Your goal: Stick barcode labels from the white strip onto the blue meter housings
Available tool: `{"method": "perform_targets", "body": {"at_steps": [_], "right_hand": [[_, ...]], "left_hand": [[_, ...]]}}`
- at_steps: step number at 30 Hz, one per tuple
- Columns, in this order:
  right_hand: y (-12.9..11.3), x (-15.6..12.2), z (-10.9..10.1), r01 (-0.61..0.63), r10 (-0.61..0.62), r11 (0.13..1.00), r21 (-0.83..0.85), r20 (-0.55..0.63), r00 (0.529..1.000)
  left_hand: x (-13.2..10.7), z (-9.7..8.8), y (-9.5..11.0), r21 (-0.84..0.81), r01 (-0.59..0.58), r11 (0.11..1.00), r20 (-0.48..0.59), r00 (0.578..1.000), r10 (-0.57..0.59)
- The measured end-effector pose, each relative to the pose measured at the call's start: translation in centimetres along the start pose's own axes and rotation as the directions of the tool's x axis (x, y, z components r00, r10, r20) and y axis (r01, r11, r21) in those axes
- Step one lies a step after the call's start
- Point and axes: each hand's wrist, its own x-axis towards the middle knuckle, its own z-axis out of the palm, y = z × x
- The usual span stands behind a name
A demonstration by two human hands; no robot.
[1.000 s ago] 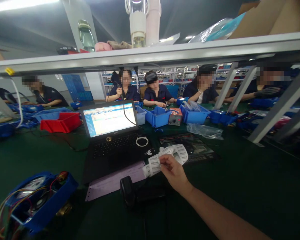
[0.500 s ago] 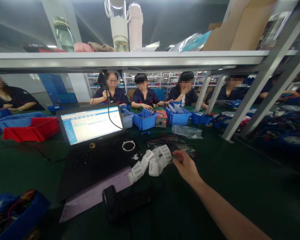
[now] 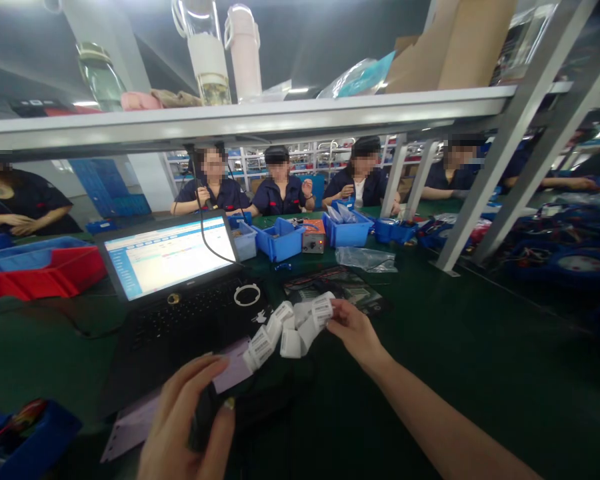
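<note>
My right hand (image 3: 353, 331) pinches the right end of a curled strip of white barcode labels (image 3: 291, 343) between thumb and fingertips. The strip lies loosely twisted over the green table, its left end beside a pink sheet of paper (image 3: 235, 375). At the lower left, my left hand (image 3: 185, 417) curls around the black barcode scanner (image 3: 204, 415), thumb on the right and fingers on the left. Most of the scanner is hidden by this hand. An open laptop (image 3: 173, 257) stands behind, its screen lit, with a white ring (image 3: 247, 295) on its right side.
A blue bin with wires (image 3: 45, 443) sits at the near left, a red bin (image 3: 50, 273) farther back. Blue bins (image 3: 280, 241) and an orange box (image 3: 314, 237) line the far side, where several people sit. A shelf (image 3: 260, 120) crosses overhead; metal posts (image 3: 480, 193) stand right.
My left hand has come into view and closed around the barcode scanner. My right hand has taken hold of the label strip's end. The view has shifted slightly to the right.
</note>
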Motion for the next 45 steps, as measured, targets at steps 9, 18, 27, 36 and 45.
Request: {"method": "perform_targets", "body": {"at_steps": [9,18,27,36,45], "right_hand": [[-3.3,-2.1,1.6,0.253,-0.242,0.967,-0.034,0.19,0.951],[-4.8,-3.6,2.2,0.573,-0.396,0.738,-0.356,0.459,0.795],[-1.1,-1.8,0.6,0.489,-0.302,0.603,-0.631,0.386,0.871],[0.9,-1.3,-0.7,0.375,-0.202,0.528,-0.762,0.316,0.927],[3.5,-0.1,-1.7,0.382,-0.327,0.531,-0.756,0.233,0.916]], "left_hand": [[5.2,7.9,2.0,-0.369,0.417,0.831,0.486,0.848,-0.21],[7.3,7.4,4.3,-0.663,0.657,0.358,0.678,0.73,-0.086],[8.6,1.1,5.0,-0.881,0.427,0.204,0.374,0.893,-0.252],[8.8,-1.2,5.5,-0.956,0.239,0.168,0.136,0.874,-0.466],[8.5,-2.3,5.1,-0.965,0.138,0.223,0.013,0.875,-0.484]]}}
